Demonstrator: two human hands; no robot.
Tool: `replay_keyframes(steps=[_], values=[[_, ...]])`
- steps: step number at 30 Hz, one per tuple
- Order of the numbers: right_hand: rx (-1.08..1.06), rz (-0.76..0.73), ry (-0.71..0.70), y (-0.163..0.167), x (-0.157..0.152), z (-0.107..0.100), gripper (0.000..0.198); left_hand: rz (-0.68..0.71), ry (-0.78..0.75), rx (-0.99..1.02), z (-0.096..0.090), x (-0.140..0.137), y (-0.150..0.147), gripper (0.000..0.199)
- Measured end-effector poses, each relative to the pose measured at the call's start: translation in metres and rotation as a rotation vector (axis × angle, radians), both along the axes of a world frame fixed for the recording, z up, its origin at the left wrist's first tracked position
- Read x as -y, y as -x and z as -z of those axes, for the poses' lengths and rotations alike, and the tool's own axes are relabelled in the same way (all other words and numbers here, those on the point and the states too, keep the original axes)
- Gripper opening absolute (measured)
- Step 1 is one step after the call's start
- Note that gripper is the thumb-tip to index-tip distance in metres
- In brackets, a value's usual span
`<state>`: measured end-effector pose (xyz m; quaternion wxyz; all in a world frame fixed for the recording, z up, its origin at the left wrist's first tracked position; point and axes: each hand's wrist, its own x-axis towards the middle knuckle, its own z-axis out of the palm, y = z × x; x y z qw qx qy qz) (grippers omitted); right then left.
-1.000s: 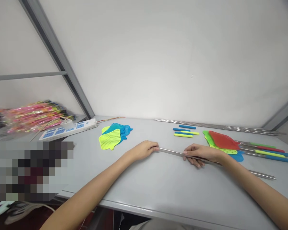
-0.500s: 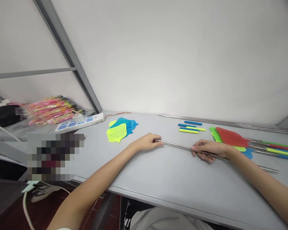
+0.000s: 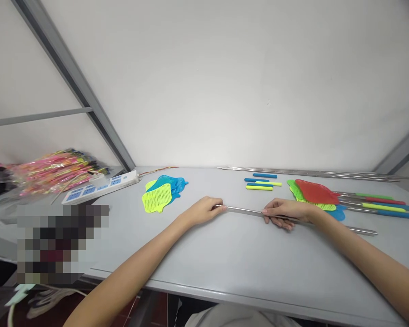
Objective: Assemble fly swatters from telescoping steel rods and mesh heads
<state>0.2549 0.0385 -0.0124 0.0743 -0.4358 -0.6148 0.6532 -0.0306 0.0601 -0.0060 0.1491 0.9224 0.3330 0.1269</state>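
A thin metal rod lies across both hands, just over the grey table. Its left end is pinched in my left hand. Further along it, my right hand grips the rod between thumb and fingers, and the rod passes on beneath my right forearm. To the left of my left hand are loose yellow and blue fly swatter heads. Beyond the hands lie several blue and yellow handle sleeves. Fly swatters with red, green and blue heads rest to the right, rods and coloured handles attached.
Long metal rods lie along the wall at the table's back. A white power strip sits at the left, with plastic-wrapped colourful bundles behind it. A blurred-out patch covers the left edge. A grey metal post rises there.
The view has turned slightly to the right, so everything appears shifted left. Both hands keep the same hold on the rod.
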Motion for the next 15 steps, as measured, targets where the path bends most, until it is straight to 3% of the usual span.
replay_keyframes(steps=[8,15], values=[[-0.002,-0.049,-0.003,0.000,0.001,-0.004,0.034,0.045,-0.247,-0.158,0.007,0.011,-0.006,0.029],[-0.079,-0.184,0.286,0.009,0.011,-0.005,0.025,0.021,-0.326,-0.217,0.009,0.023,-0.006,0.024]])
